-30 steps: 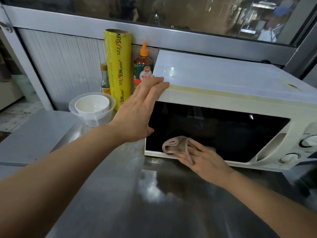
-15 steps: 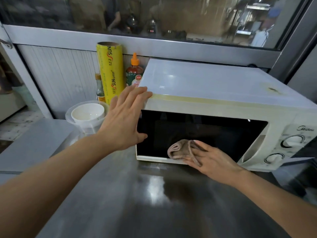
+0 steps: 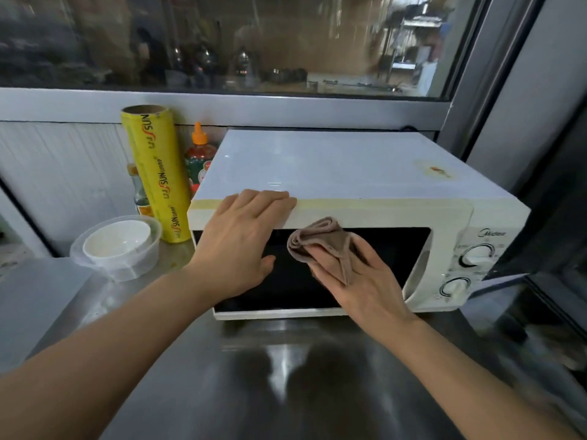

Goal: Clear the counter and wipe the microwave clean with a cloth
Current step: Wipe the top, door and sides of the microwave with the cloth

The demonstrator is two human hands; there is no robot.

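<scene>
At the far left of the shiny steel tabletop [image 3: 317, 376] stands a clear plastic container [image 3: 133, 262] with a white round bowl [image 3: 116, 241] inside it. Behind it, a tall yellow roll of cling film [image 3: 155, 173] stands upright against the wall, and a small glass bottle with a yellow label [image 3: 139, 198] is partly hidden at its left side. Just to the right of the roll, a red sauce bottle with an orange nozzle cap [image 3: 198, 154] stands behind the corner of the white microwave with a black glass door [image 3: 349, 166]. The left hand [image 3: 241, 242] lies flat against the upper left part of the door; its fingers are straight and close together, with the tips over the top front edge, and the thumb is spread out low on the glass. To the right of it, the right hand [image 3: 359, 281] presses a folded brown cloth [image 3: 320, 242] against the upper middle of the door glass. Its fingers are rather straight, and a strip of the cloth passes between two of them. At the right end of the microwave there are two white round knobs [image 3: 476, 255], one above the other.
</scene>
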